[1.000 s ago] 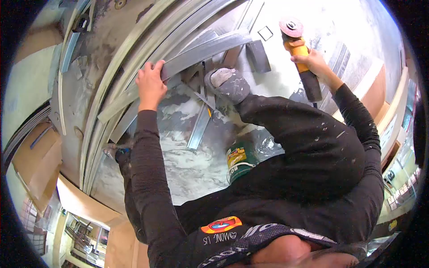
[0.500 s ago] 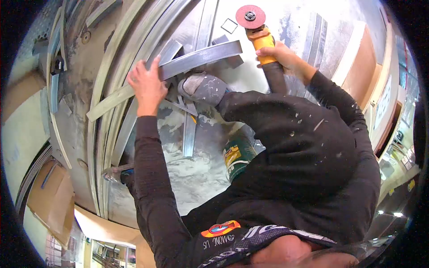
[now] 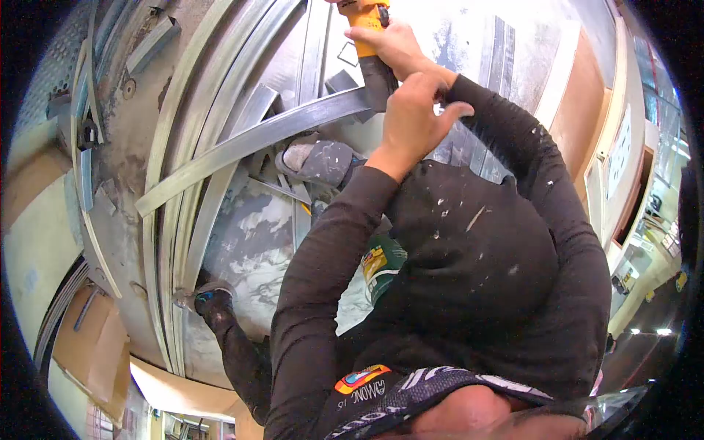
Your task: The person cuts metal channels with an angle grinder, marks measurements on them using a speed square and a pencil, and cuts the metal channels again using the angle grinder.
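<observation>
A yellow and black angle grinder is near the top centre, its disc mostly cut off by the frame's top edge. My right hand is wrapped round its body. My left hand is raised just below, close to my right wrist, with thumb and fingers apart and nothing seen in it. A metal channel lies slantwise across long metal profiles, its right end reaching the grinder's dark rear part. My shoe is just under the channel.
A green bucket stands beside my leg. More metal strips lie at the upper right, near wooden panels. Brown board is at the lower left. My other foot is by the long profiles.
My left hand has let go of the metal channel and moved right, next to my right wrist. My right hand and the grinder have moved up and left in view.
</observation>
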The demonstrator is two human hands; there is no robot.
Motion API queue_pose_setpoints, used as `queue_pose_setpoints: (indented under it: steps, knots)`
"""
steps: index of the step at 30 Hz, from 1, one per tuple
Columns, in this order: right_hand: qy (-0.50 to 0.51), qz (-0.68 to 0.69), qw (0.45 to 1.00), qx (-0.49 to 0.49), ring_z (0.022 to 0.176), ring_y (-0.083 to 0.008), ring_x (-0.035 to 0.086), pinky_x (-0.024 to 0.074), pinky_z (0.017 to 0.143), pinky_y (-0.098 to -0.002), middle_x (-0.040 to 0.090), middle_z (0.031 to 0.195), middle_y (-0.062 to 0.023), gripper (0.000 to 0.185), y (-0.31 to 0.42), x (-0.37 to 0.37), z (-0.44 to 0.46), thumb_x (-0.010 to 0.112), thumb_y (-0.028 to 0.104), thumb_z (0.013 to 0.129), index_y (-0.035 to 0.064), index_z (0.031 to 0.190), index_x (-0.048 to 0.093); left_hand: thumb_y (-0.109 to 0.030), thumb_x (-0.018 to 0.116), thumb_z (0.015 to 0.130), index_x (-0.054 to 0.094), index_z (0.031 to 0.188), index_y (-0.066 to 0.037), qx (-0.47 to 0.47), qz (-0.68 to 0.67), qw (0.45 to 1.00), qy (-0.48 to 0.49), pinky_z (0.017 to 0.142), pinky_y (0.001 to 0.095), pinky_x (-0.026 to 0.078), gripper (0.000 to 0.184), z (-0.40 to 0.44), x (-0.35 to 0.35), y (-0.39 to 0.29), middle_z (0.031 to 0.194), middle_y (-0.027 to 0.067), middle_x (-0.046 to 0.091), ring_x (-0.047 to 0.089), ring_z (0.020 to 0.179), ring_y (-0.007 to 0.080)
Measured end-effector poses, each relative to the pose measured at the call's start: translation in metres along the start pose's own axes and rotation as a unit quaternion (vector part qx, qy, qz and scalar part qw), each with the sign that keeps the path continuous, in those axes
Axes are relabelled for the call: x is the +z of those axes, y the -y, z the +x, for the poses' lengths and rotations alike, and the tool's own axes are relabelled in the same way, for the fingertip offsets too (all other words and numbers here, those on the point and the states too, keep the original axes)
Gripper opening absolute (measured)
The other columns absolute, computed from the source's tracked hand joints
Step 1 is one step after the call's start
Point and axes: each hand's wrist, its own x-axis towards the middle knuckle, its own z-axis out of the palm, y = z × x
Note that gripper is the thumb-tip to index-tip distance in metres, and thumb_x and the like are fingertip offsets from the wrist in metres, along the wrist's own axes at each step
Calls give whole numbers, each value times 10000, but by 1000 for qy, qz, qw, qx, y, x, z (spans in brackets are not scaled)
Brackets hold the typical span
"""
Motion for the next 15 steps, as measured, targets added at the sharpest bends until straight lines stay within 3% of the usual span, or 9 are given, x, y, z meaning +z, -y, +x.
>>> queue_pose_setpoints:
  steps: [3,6,8,11,13,15]
  knots:
    - [-25,28,999,39,702,-148,642,527,623,-322,671,862,-56,488,-14,3,22,876,337,751,-15,1018,670,-317,874,761,679,881,-40,-33,3,999,-30,615,352,525,360,0,4,0,763,118,671,675,665,251]
    - [-11,108,991,77,684,-166,646,540,621,-333,665,850,-64,440,-20,-2,21,865,303,762,-5,999,659,-250,853,772,680,837,-36,-50,16,998,30,611,372,517,283,-6,2,3,756,134,667,675,672,268]
    - [-9,147,985,91,665,-180,647,552,640,-327,663,840,-60,391,-28,-3,21,855,275,769,15,981,655,-182,814,787,674,801,-35,-150,-49,987,22,619,408,509,203,-5,5,2,752,149,666,671,687,304]
    - [28,78,990,116,782,-170,713,570,721,-310,707,892,-57,415,-52,-26,22,852,255,775,20,1051,651,-170,791,799,663,769,-36,-130,34,989,-55,628,431,504,187,-7,6,11,761,148,674,666,704,338]
    - [26,-25,999,40,821,-157,728,576,736,-297,719,922,-58,423,-48,-30,2,842,265,791,33,1087,648,-185,797,788,645,741,-44,-163,36,984,-58,645,448,501,213,-12,6,9,763,145,673,661,711,353]
    - [-37,-60,998,3,802,-134,686,555,736,-299,713,945,-57,539,-85,-39,6,877,362,721,24,1082,663,-224,804,789,645,735,-53,-166,13,986,25,657,442,502,239,-16,1,5,755,143,665,655,716,366]
